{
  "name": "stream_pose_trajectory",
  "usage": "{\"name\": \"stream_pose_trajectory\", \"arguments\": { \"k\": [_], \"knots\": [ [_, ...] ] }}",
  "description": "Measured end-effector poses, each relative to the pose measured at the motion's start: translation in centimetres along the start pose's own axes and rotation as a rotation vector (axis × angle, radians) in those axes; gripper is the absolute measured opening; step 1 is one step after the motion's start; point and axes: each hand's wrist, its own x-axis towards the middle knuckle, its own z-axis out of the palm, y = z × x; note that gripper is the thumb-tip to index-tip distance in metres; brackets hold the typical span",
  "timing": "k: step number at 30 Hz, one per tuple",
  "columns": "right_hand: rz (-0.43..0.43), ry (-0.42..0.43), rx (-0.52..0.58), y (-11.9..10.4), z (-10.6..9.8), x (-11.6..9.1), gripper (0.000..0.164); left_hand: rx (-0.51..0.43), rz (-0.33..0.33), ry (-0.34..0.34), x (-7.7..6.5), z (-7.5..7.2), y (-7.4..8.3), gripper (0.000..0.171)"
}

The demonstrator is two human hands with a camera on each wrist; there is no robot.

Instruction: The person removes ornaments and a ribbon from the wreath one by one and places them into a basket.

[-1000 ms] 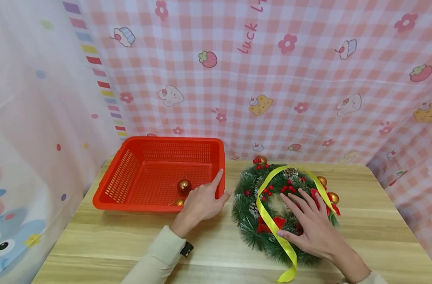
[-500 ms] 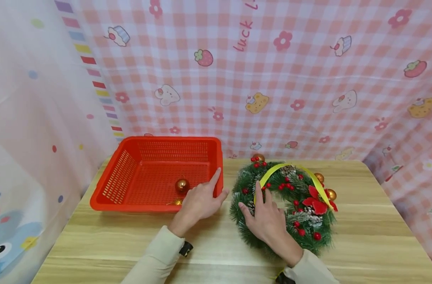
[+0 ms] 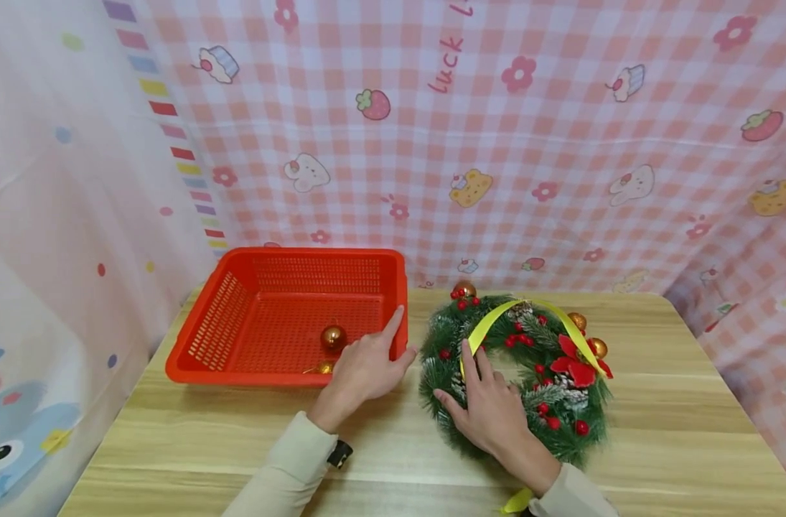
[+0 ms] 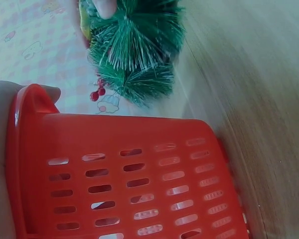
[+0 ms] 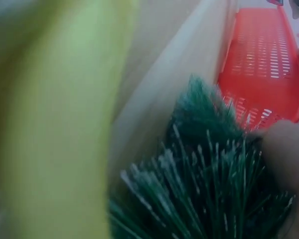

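My left hand [image 3: 365, 368] rests on the near right corner of a red plastic basket [image 3: 315, 378], index finger straight along the rim. A green Christmas wreath [image 3: 439, 362] with red berries, pine cones and a red flower [image 3: 573, 362] lies at the right. My right hand [image 3: 492, 413] grips its left side, thumb [image 4: 105, 7] on the outer edge, fingers reaching over the ring. A yellow ribbon [image 3: 489, 322] arches across the wreath and passes beneath this hand. Its loose end shows by the right wrist. In the right wrist view the ribbon [image 5: 65, 124] hangs blurred close up.
Inside the basket are a shiny bronze ball [image 3: 333, 337] and a small gold ornament [image 3: 325, 367]. Gold balls [image 3: 597, 348] sit at the wreath's right edge, another ball [image 3: 465, 289] behind it. A checked cloth [image 3: 393, 158] hangs behind the wooden table [image 3: 393, 445].
My right hand has moved left from above the wreath's front right onto its left side. The ribbon's front length is now under it. The wreath has shifted slightly; my left hand has stayed.
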Motion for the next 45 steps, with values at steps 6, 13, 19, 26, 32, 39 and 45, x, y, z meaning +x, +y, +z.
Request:
{"name": "stream_pose_trajectory", "arguments": {
  "k": [6, 13, 19, 26, 32, 39, 45],
  "knots": [
    [-0.148, -0.036, 0.011, 1.2, -0.6, -0.8, 0.092, -0.001, -0.003, 0.004, 0.0, 0.0, -0.1, 0.075],
    [-0.3, -0.072, 0.038, 3.4, -1.2, -1.9, 0.091, -0.01, -0.006, -0.004, -0.1, 0.0, 0.0, 0.075],
    [-0.413, -0.097, 0.006, 5.5, -2.0, -2.7, 0.089, -0.003, -0.003, -0.002, -0.1, 0.0, 0.1, 0.075],
    [-0.62, -0.001, -0.11, 8.3, -2.7, -3.2, 0.091, -0.023, 0.003, -0.011, -0.1, -0.1, 0.1, 0.075],
    [-0.723, 0.12, -0.187, 9.6, -2.9, -3.5, 0.09, -0.017, -0.004, -0.017, -0.1, 0.0, 0.0, 0.075],
    [-0.399, 0.244, -0.032, 8.7, -3.7, -5.2, 0.086, -0.022, 0.0, -0.022, -0.2, 0.0, 0.1, 0.076],
    [0.165, 0.191, 0.172, 7.5, -4.8, -5.0, 0.089, -0.022, -0.009, -0.019, -0.1, -0.1, 0.2, 0.075]
  ]
}}
